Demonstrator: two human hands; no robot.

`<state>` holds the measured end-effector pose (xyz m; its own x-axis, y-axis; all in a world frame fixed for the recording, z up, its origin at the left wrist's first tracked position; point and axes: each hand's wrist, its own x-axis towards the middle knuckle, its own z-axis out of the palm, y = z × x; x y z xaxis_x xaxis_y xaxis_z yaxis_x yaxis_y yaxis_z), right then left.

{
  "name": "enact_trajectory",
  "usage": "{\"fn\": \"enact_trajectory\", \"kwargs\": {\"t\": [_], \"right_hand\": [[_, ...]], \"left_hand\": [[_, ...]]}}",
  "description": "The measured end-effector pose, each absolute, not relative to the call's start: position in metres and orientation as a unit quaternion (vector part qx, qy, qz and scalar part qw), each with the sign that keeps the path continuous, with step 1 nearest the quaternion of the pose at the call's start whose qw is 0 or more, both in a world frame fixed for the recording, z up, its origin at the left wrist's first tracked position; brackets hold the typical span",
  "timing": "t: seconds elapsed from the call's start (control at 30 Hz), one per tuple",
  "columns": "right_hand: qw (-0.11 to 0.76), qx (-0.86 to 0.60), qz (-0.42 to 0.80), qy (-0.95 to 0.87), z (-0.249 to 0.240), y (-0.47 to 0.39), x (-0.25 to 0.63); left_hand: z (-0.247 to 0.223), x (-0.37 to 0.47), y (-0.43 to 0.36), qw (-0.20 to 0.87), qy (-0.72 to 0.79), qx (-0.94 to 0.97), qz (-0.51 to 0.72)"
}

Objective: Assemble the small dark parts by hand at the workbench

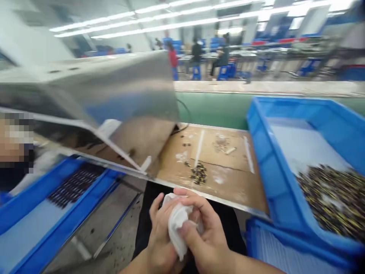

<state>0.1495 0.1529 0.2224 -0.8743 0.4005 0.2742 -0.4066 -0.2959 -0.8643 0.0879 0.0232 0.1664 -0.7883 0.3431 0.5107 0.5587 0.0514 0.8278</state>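
Workshop interior under strip lights, with a cardboard-covered table [234,186] bearing a loose pile of small dark and yellowish pieces [199,173], beside a blue bin [268,152]. Both hands hold a white wad [178,228] in front of the table's near edge, over the lap: the left hand [159,236] cups one side, fingers curved, while the right hand [209,232] closes narrowly around the other, thumb pressed on top. Light, even pressure between cupped palm and thumb would suit so soft a bundle, keeping its folds together. It appears crumpled, thin and cloth-like; whether anything lies within cannot be told.
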Motion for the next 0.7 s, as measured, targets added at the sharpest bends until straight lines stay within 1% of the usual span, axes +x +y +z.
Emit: {"fn": "enact_trajectory", "kwargs": {"t": [0.07,0.13,0.2,0.27,0.33,0.37,0.43,0.47,0.53,0.6,0.7], "right_hand": [[0.179,-0.028,0.837,-0.515,0.222,0.146,0.129],[0.152,-0.050,0.864,-0.478,0.220,0.139,0.110],[0.167,-0.046,0.873,-0.456,0.218,0.134,0.093],[0.202,-0.003,0.846,-0.494,0.213,0.132,0.079],[0.225,0.089,0.758,-0.606,0.206,0.132,0.067],[0.225,0.138,0.695,-0.668,0.200,0.132,0.062],[0.220,0.213,0.562,-0.769,0.185,0.130,0.055],[0.218,0.235,0.501,-0.804,0.177,0.129,0.053],[0.198,0.260,0.399,-0.857,0.157,0.126,0.052],[0.143,0.268,0.326,-0.895,0.138,0.128,0.054],[0.059,0.261,0.279,-0.922,0.114,0.145,0.060]], "left_hand": [[0.189,0.089,0.016,0.158,-0.731,-0.315,-0.585],[0.203,0.089,0.009,0.166,-0.725,-0.293,-0.600],[0.205,0.088,0.007,0.115,-0.694,-0.208,-0.680],[0.200,0.086,0.011,-0.008,-0.602,-0.087,-0.794],[0.192,0.083,0.017,-0.138,-0.456,0.021,-0.879],[0.188,0.080,0.019,-0.182,-0.383,0.058,-0.904],[0.180,0.076,0.018,-0.220,-0.273,0.102,-0.931],[0.176,0.073,0.016,-0.223,-0.247,0.110,-0.937],[0.166,0.070,0.008,-0.207,-0.242,0.119,-0.941],[0.155,0.067,-0.002,-0.183,-0.282,0.126,-0.933],[0.134,0.061,-0.015,-0.180,-0.375,0.098,-0.904]]}}
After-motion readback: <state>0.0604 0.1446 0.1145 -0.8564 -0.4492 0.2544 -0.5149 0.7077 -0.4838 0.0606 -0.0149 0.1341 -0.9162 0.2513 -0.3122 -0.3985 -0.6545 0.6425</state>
